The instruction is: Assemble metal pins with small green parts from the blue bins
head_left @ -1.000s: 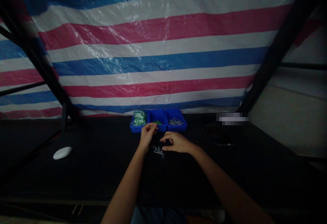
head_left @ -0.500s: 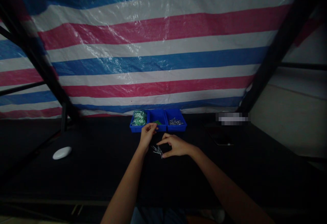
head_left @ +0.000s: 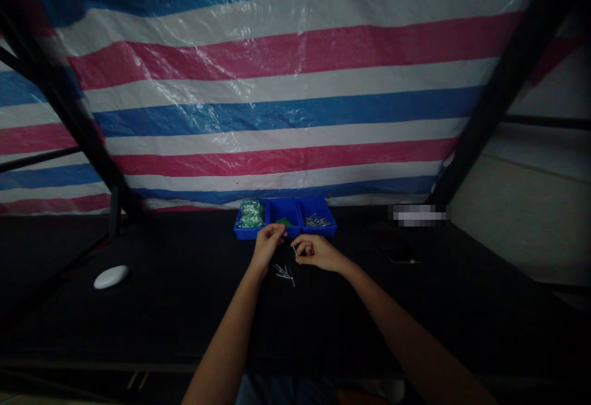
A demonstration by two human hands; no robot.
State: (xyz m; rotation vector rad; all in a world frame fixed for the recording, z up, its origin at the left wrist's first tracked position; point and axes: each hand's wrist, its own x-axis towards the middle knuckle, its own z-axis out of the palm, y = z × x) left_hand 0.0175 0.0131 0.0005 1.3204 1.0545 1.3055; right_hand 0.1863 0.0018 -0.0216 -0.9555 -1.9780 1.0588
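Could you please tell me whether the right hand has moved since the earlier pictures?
Yes: the right hand has moved up the view, closer to the blue parts tray.

2 hands [head_left: 266, 246] [head_left: 317, 253], 3 blue plastic bins [head_left: 282, 208], 1 white computer mouse [head_left: 111, 276].

Whatever the left hand [head_left: 266, 246] pinches is hidden by its fingers; the loose thin silver pins [head_left: 283, 274] are too small to identify; a pixelated grey-white patch [head_left: 419, 215] blurs the far right.

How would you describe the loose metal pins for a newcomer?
Find the blue tray at the back of the black table. Just in front, below the left hand and right hand, a small scatter of thin metal pins lies outside the tray.
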